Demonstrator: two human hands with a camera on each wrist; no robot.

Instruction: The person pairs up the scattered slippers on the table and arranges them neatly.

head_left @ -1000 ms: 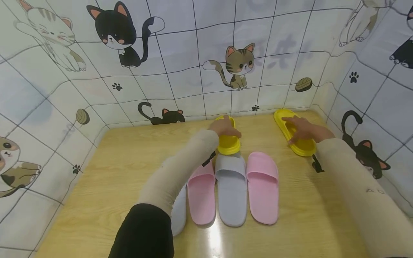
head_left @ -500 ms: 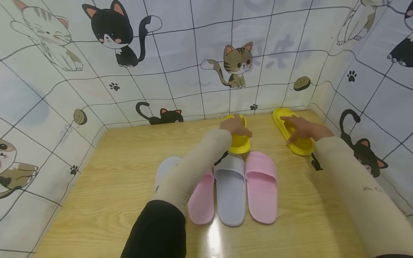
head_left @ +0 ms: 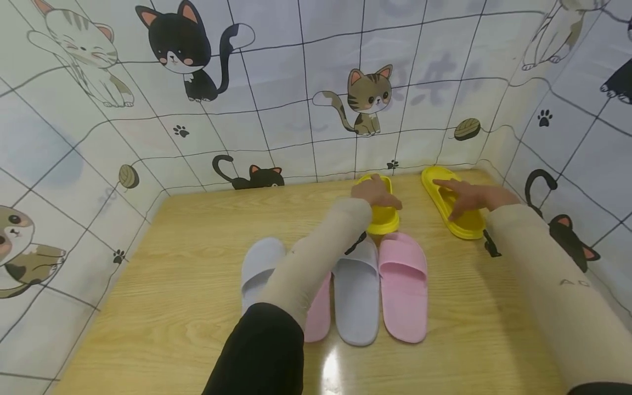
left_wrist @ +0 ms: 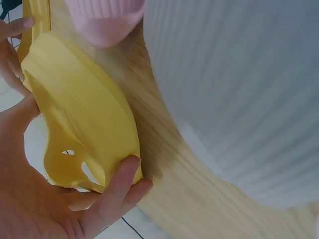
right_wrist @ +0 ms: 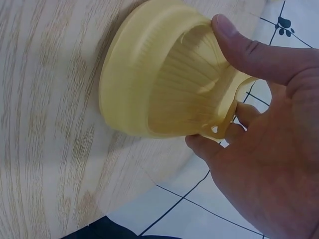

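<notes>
My left hand (head_left: 373, 193) grips a yellow slipper (head_left: 385, 224) at the back of the table, fingers at one side of its upper in the left wrist view. Its heel end lies close behind a light grey slipper (head_left: 356, 307). To the right, my right hand (head_left: 471, 198) holds the other yellow slipper (head_left: 466, 227), which lies slanted. The right wrist view has the thumb (right_wrist: 239, 37) on the rim of its opening and other fingers across from it. Both yellow slippers are partly covered by the hands.
A pink slipper (head_left: 404, 296) lies right of the grey one. Another grey slipper (head_left: 264, 255) and a pink one (head_left: 318, 321) are partly hidden by my left sleeve (head_left: 311, 252). Cat-printed walls (head_left: 276, 129) border the wooden table (head_left: 187, 263) at back and sides.
My left hand has slid its yellow slipper rightward along the back, closer to the other yellow slipper. The right hand and its slipper stay in about the same place.
</notes>
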